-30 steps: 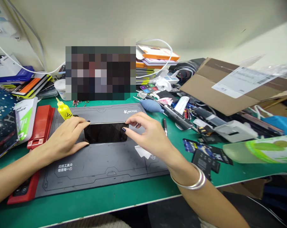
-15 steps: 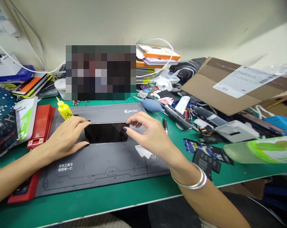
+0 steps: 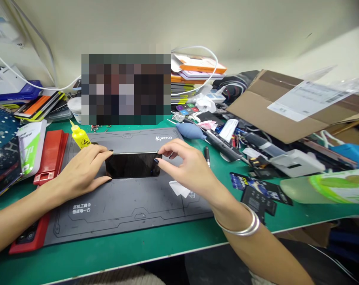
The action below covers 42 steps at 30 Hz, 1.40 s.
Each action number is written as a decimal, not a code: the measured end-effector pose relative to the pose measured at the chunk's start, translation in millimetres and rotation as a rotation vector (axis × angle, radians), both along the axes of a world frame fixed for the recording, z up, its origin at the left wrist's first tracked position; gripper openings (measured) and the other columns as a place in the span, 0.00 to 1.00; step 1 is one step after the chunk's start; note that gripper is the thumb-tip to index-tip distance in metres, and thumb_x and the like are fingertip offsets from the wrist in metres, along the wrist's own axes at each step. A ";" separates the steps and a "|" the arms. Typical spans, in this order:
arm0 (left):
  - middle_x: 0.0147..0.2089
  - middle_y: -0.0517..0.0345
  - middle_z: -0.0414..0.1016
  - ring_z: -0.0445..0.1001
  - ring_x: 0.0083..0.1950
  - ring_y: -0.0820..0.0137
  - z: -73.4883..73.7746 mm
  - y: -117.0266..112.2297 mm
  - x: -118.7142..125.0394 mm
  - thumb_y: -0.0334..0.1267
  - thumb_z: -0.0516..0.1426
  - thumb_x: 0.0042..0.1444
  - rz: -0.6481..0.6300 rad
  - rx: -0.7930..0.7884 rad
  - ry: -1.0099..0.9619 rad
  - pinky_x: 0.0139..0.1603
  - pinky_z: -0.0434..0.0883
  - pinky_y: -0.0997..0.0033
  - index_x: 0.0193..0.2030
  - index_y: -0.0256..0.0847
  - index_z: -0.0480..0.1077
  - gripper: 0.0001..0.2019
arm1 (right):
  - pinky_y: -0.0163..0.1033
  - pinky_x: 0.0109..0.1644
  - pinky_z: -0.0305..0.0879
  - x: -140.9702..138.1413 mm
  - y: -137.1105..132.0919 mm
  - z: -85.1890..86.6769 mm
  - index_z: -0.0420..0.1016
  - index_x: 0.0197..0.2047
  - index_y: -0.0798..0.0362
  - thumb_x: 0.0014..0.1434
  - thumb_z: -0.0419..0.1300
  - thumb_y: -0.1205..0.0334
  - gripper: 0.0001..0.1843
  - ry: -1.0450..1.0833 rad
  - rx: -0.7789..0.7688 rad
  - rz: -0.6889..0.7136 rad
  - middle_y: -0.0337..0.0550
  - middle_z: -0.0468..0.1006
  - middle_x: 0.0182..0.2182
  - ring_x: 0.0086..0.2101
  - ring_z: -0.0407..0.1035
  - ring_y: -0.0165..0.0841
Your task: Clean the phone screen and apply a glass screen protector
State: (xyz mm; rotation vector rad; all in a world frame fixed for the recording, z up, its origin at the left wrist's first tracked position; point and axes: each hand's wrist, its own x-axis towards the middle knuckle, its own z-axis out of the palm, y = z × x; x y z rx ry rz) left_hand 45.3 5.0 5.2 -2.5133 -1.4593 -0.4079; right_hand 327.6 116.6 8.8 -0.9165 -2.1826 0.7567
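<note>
A black glossy smartphone (image 3: 132, 165) is held flat on a grey rubber repair mat (image 3: 128, 213), gripped at its left end by the left hand (image 3: 81, 170), fingers over the top edge and thumb at the bottom, and pinched at its right end by the right hand (image 3: 188, 170). A yellow plastic glue bottle (image 3: 80, 136) is seen near the mat's upper left corner.

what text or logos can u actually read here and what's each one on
"WKTOO": white logo at the top right of the gray repair mat
Two lines of white Chinese characters at the mat's lower left: too small to read surely
Shipping label on the cardboard box: printed lines and a barcode, too blurred to read
Yellow bottle: small mark, too small to read
White and green packet: too blurred to read
</note>
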 end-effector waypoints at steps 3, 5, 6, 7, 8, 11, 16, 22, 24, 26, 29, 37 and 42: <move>0.53 0.33 0.70 0.73 0.52 0.50 -0.2 -0.2 0.3 0.38 0.58 0.64 0.003 -0.003 -0.004 0.50 0.76 0.47 0.59 0.30 0.62 0.21 | 0.41 0.37 0.69 -0.1 -0.2 0.6 0.73 0.34 0.50 0.57 0.61 0.61 0.03 0.000 -0.005 0.003 0.43 0.75 0.34 0.35 0.70 0.35; 0.54 0.34 0.71 0.73 0.52 0.50 -0.6 -0.4 0.1 0.38 0.59 0.63 0.007 -0.009 -0.011 0.50 0.76 0.47 0.59 0.31 0.62 0.21 | 0.41 0.37 0.69 -0.1 -0.2 0.8 0.73 0.34 0.50 0.57 0.61 0.61 0.03 -0.004 -0.011 0.005 0.43 0.75 0.34 0.35 0.70 0.35; 0.54 0.34 0.71 0.73 0.52 0.51 -0.8 -0.4 0.0 0.37 0.59 0.63 0.010 -0.014 -0.018 0.50 0.76 0.48 0.60 0.32 0.62 0.22 | 0.41 0.37 0.69 -0.1 -0.1 0.8 0.73 0.34 0.50 0.57 0.61 0.62 0.02 -0.007 -0.011 0.005 0.43 0.76 0.34 0.35 0.70 0.35; 0.54 0.35 0.71 0.73 0.52 0.51 -0.9 -0.5 -0.2 0.38 0.60 0.62 0.014 -0.019 -0.028 0.50 0.76 0.48 0.60 0.33 0.62 0.22 | 0.41 0.38 0.69 0.0 0.1 0.7 0.72 0.34 0.50 0.57 0.61 0.62 0.02 -0.010 -0.009 0.006 0.43 0.76 0.34 0.35 0.71 0.35; 0.54 0.36 0.71 0.73 0.52 0.51 -1.0 -0.6 -0.3 0.38 0.60 0.62 0.017 -0.025 -0.039 0.51 0.75 0.49 0.60 0.33 0.63 0.22 | 0.41 0.38 0.70 0.1 0.3 0.6 0.72 0.34 0.50 0.56 0.62 0.62 0.02 -0.013 -0.006 0.006 0.43 0.75 0.34 0.35 0.71 0.35; 0.54 0.36 0.71 0.73 0.52 0.50 -0.5 -0.7 -0.2 0.38 0.61 0.61 0.019 -0.035 -0.055 0.51 0.75 0.48 0.60 0.34 0.63 0.22 | 0.41 0.39 0.71 0.8 1.2 0.0 0.72 0.35 0.49 0.55 0.63 0.62 0.04 -0.020 0.003 0.008 0.42 0.75 0.34 0.35 0.71 0.35; 0.53 0.34 0.70 0.73 0.52 0.50 0.8 -0.6 0.6 0.38 0.60 0.63 0.009 -0.021 -0.015 0.50 0.76 0.49 0.59 0.30 0.62 0.22 | 0.41 0.39 0.71 1.3 1.5 0.2 0.72 0.35 0.50 0.54 0.63 0.63 0.05 -0.016 -0.004 0.018 0.42 0.75 0.35 0.35 0.70 0.34; 0.54 0.36 0.70 0.72 0.53 0.51 0.5 -0.4 0.0 0.39 0.59 0.64 0.014 -0.021 -0.011 0.51 0.76 0.50 0.60 0.32 0.61 0.21 | 0.41 0.39 0.70 1.3 1.4 0.2 0.72 0.35 0.50 0.54 0.64 0.63 0.05 -0.011 0.005 0.017 0.42 0.75 0.34 0.35 0.70 0.34; 0.54 0.36 0.70 0.72 0.53 0.51 0.6 -0.5 0.0 0.39 0.59 0.64 0.017 -0.025 -0.014 0.52 0.76 0.50 0.60 0.33 0.61 0.22 | 0.42 0.40 0.70 1.5 1.6 0.1 0.72 0.35 0.50 0.54 0.64 0.63 0.05 -0.015 0.007 0.015 0.42 0.75 0.34 0.35 0.70 0.34; 0.55 0.37 0.70 0.72 0.53 0.51 0.9 -0.5 0.1 0.39 0.59 0.63 0.020 -0.033 -0.020 0.52 0.76 0.49 0.60 0.34 0.61 0.22 | 0.42 0.40 0.71 1.8 1.7 0.2 0.72 0.35 0.50 0.54 0.64 0.63 0.05 -0.024 0.000 0.016 0.41 0.75 0.34 0.35 0.70 0.34; 0.54 0.36 0.71 0.73 0.53 0.51 1.1 -0.3 -0.1 0.39 0.59 0.63 0.016 -0.036 -0.014 0.51 0.76 0.49 0.60 0.33 0.61 0.22 | 0.41 0.40 0.71 2.1 1.9 0.6 0.72 0.35 0.50 0.54 0.64 0.63 0.06 -0.028 -0.004 0.018 0.41 0.74 0.34 0.35 0.70 0.34; 0.55 0.38 0.71 0.73 0.54 0.52 1.1 0.3 -0.4 0.39 0.60 0.63 0.033 -0.061 -0.040 0.52 0.75 0.49 0.61 0.35 0.62 0.22 | 0.41 0.39 0.70 2.3 2.0 0.4 0.72 0.35 0.49 0.53 0.64 0.63 0.06 -0.044 -0.005 0.014 0.41 0.74 0.34 0.35 0.70 0.35; 0.55 0.36 0.70 0.72 0.54 0.51 0.7 0.2 0.0 0.38 0.60 0.63 0.018 -0.050 -0.039 0.52 0.75 0.49 0.60 0.32 0.62 0.22 | 0.40 0.37 0.69 2.8 1.6 0.7 0.72 0.35 0.50 0.53 0.64 0.63 0.06 -0.034 -0.010 0.017 0.42 0.74 0.34 0.35 0.70 0.35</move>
